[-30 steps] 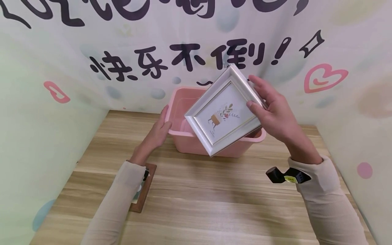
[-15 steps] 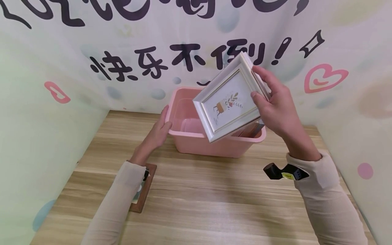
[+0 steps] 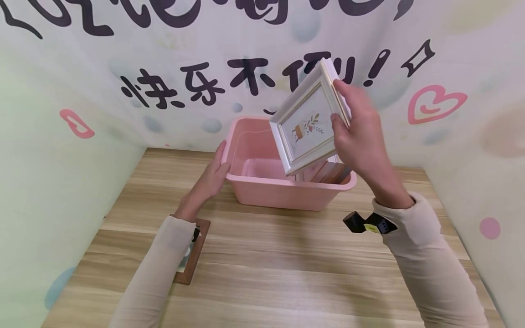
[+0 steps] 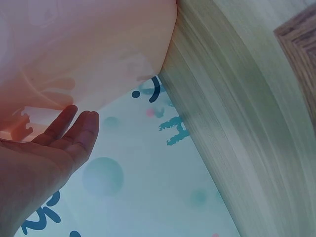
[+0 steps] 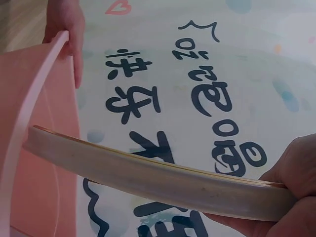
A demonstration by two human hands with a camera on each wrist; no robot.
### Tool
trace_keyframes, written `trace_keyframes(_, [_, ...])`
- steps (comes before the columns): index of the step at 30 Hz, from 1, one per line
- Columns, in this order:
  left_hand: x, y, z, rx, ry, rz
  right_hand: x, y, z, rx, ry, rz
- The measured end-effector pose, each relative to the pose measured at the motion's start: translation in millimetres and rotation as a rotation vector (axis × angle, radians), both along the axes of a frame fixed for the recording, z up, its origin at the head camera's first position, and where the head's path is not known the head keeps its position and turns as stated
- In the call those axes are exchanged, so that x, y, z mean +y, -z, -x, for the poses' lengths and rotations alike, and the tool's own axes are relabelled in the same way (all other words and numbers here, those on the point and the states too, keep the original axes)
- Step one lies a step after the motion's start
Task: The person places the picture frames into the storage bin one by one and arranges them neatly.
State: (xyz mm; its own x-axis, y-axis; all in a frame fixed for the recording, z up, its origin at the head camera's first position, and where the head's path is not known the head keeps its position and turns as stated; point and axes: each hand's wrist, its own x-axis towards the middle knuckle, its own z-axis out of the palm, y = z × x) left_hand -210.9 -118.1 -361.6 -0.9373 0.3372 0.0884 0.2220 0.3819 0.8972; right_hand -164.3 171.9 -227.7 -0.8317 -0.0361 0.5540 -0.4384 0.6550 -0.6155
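Note:
My right hand (image 3: 360, 134) grips the right edge of a silvery white picture frame (image 3: 305, 152), thumb on the front and fingers behind. The frame is tilted over the pink plastic bin (image 3: 279, 195), its picture of a potted plant facing me. In the right wrist view the picture frame (image 5: 148, 175) appears edge-on, its far end overlapping the bin's rim. My left hand (image 3: 208, 176) holds the bin's left rim; in the left wrist view the left hand (image 4: 59, 148) has its fingers along the outer wall. Several other frames (image 3: 328, 173) stand inside the bin's right end.
A brown wooden picture frame (image 3: 193, 259) lies on the wood-grain table (image 3: 262, 273), partly hidden under my left forearm. A printed cloth wall (image 3: 184, 123) rises right behind the bin, and more wall flanks both sides.
My right hand has raised the white picture frame and turned it steeper, showing more of the bin's inside and the frames in it. The left hand stays on the rim.

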Motion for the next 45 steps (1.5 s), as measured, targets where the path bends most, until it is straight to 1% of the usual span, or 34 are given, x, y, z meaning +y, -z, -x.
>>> trace_keyframes(2, [-0.1, 0.5, 0.7, 0.003, 0.0, 0.001, -0.7, 4.2, 3.9, 0.015, 0.0, -0.019])
trace_keyframes(5, [-0.3, 1.5, 1.7, 0.009, 0.003, -0.002, -0.9, 11.1, 9.8, 0.013, 0.0, -0.046])
trace_keyframes(13, [-0.8, 4.6, 3.6, 0.018, 0.008, -0.004, 0.2, 29.7, 22.6, -0.018, -0.003, -0.087])
trace_keyframes(18, [-1.2, 6.0, 4.5, 0.02, 0.013, -0.003, -1.4, 40.1, 28.9, -0.074, 0.014, -0.115])
trace_keyframes(25, [-1.1, 6.5, 3.9, 0.025, 0.013, -0.005, -2.8, 57.7, 38.2, -0.146, 0.038, -0.123])
trace_keyframes(32, [-0.7, 5.6, 3.8, 0.015, 0.011, -0.006, -5.1, 73.2, 45.3, -0.179, 0.07, -0.184])
trace_keyframes(40, [-1.6, 6.2, 4.2, 0.007, 0.011, -0.015, -12.0, 93.8, 52.0, -0.235, 0.032, -0.197])
trace_keyframes(45, [-1.4, 5.2, 2.8, 0.002, 0.008, -0.023, -16.8, 107.3, 54.6, -0.272, 0.023, -0.218])
